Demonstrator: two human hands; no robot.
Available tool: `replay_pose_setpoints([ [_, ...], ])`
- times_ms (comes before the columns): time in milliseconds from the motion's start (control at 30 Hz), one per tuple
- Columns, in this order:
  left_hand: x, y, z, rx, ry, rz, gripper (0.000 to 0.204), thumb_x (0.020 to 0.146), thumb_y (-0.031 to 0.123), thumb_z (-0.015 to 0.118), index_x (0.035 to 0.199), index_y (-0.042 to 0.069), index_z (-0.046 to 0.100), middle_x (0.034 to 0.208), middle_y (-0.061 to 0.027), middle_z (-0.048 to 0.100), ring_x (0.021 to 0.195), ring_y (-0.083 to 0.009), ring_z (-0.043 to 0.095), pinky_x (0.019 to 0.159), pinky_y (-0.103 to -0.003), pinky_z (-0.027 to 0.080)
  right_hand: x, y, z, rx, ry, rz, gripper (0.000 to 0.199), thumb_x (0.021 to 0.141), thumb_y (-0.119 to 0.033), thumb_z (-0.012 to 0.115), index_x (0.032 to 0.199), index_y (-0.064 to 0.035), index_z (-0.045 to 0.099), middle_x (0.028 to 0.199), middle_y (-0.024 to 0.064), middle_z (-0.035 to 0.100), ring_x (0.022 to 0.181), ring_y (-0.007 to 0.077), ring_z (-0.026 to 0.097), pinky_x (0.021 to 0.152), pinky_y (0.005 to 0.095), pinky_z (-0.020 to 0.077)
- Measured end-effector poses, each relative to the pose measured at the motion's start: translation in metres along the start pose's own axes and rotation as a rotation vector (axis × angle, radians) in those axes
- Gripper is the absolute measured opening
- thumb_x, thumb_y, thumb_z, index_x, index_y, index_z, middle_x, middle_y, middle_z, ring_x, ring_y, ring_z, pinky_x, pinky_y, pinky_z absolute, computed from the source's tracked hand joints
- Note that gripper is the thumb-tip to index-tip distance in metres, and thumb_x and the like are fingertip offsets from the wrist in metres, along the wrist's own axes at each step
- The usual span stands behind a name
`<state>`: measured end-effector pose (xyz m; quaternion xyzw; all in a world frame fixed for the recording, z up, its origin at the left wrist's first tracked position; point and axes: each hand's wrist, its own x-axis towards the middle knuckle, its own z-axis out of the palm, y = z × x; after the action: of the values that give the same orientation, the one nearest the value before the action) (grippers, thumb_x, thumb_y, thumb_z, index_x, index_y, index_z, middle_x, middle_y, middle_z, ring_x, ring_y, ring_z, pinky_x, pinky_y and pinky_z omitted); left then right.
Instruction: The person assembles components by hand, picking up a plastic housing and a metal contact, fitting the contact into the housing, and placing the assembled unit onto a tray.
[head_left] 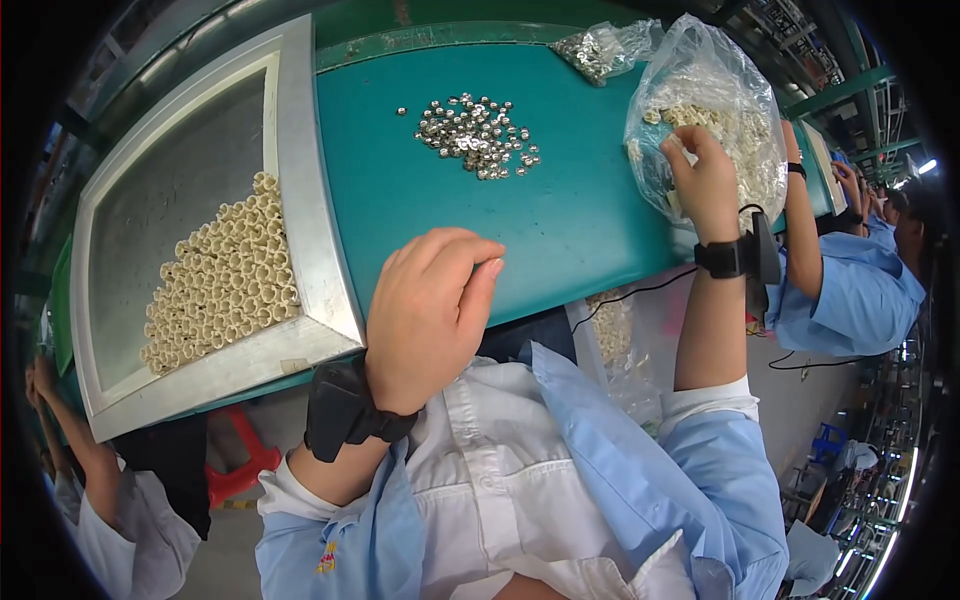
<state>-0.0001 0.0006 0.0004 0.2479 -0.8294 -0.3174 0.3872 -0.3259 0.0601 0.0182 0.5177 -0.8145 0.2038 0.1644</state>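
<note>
My left hand (pixel 432 305) hovers at the near edge of the green table (pixel 585 200). Its fingers are pressed together with the thumb near the index finger; whatever they may hold is hidden. On the tabletop beyond it lies a loose pile of small shiny metal round parts (pixel 480 135). Over a clear plastic bag (pixel 665 85) at the right, my right hand (pixel 707 180) has its fingers curled in a pinch. Anything between those fingertips cannot be made out. Cream ring-shaped parts (pixel 745 125) fill the bag.
To the left rests a metal-framed screen (pixel 325 200) with many cream rings (pixel 225 265) packed on it. A small clear bag of metal parts (pixel 597 60) lies at the far edge. Co-workers sit on both sides; one's arm (pixel 800 230) is close to the bag of rings.
</note>
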Motion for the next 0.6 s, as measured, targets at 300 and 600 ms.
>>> replay_pose_setpoints([
  [300, -0.004, 0.0, -0.004, -0.2, 0.053, -0.128, 0.016, 0.08, 0.01, 0.063, 0.095, 0.004, 0.06, 0.088, -0.0103, 0.061, 0.08, -0.0262, 0.058, 0.069, -0.035, 0.045, -0.04, -0.131, -0.027, 0.674, -0.279, -0.492, 0.018, 0.082, -0.004, 0.063, 0.099, 0.0005, 0.06, 0.088, 0.0048, 0.062, 0.077, 0.0113, 0.057, 0.071, 0.0239, 0.0462],
  [600, -0.007, -0.002, -0.003, -0.244, 0.1, -0.037, 0.028, 0.074, 0.006, 0.069, 0.1, 0.005, 0.056, 0.089, -0.0094, 0.061, 0.079, -0.0251, 0.059, 0.069, -0.033, 0.046, -0.054, -0.151, -0.026, 1.217, -0.739, -0.111, 0.015, 0.082, -0.004, 0.063, 0.095, 0.0015, 0.059, 0.088, 0.003, 0.062, 0.08, 0.0094, 0.057, 0.07, 0.0249, 0.0465],
])
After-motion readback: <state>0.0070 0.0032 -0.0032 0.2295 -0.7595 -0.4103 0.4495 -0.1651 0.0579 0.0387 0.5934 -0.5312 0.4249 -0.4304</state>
